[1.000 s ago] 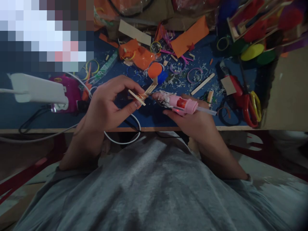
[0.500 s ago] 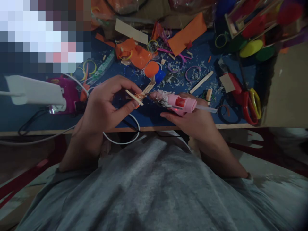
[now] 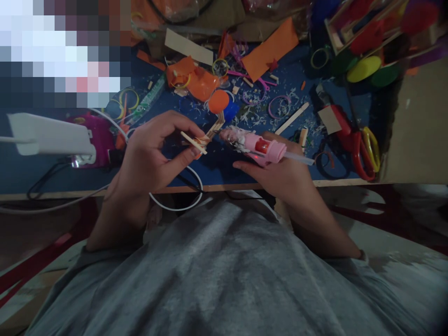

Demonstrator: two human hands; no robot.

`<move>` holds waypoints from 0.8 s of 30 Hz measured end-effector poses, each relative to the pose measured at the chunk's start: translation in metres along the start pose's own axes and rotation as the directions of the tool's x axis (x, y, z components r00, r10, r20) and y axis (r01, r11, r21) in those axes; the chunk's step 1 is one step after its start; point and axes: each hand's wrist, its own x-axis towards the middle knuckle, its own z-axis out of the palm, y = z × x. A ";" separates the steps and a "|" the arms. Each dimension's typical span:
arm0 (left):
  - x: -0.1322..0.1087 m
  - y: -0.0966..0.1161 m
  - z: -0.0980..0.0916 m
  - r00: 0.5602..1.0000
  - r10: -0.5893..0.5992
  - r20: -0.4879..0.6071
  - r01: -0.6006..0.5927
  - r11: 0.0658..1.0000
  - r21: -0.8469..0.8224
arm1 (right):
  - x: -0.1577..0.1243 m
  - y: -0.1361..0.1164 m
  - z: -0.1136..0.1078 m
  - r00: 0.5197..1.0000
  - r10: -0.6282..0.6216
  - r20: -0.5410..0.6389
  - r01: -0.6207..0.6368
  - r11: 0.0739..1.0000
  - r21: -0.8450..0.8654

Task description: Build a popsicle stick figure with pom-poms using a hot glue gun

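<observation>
Between thumb and fingers, my left hand (image 3: 157, 151) pinches a small craft-stick piece (image 3: 194, 143) made of wooden sticks with orange bits. Sticks run from it up to an orange disc (image 3: 219, 101) and a blue disc (image 3: 230, 112). A pink hot glue gun (image 3: 264, 147) is gripped in my right hand (image 3: 285, 172); a clear glue stick (image 3: 299, 158) pokes out of its back end, and a small red light glows on its side. Whitish shreds cling round its front. The nozzle points left, a short gap from the stick piece.
Orange foam scraps (image 3: 269, 49), rings and white shreds litter the blue tabletop (image 3: 143, 175). Red-handled scissors (image 3: 360, 156) lie at right beside a loose craft stick (image 3: 292, 118). A white charger (image 3: 52, 137) with cables stands at left; coloured stick-and-disc pieces (image 3: 364, 70) sit at back right.
The glue gun's nozzle has drawn slightly right, away from the stick piece. My left hand keeps its pinch almost unmoved, and the view has shifted a little.
</observation>
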 end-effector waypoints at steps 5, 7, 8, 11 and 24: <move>0.001 0.001 0.000 1.000 -0.012 0.008 0.012 1.000 -0.001 | 0.003 0.002 -0.004 0.998 -0.070 0.000 0.070 0.998 0.003; 0.001 0.001 0.000 1.000 -0.014 0.011 0.014 1.000 0.005 | 0.003 0.004 -0.003 0.997 -0.076 0.024 0.076 0.997 -0.013; 0.001 0.001 0.000 1.000 -0.014 0.011 0.014 1.000 0.010 | 0.003 0.006 -0.002 0.997 -0.066 0.034 0.067 0.998 -0.011; 0.001 0.001 0.000 1.000 -0.011 0.006 0.011 1.000 0.022 | 0.001 0.009 0.002 0.999 -0.018 0.034 0.017 1.000 0.026; 0.000 -0.002 0.000 1.000 0.006 0.003 -0.006 1.000 0.022 | 0.001 -0.001 -0.002 0.997 0.059 0.058 -0.059 0.998 0.012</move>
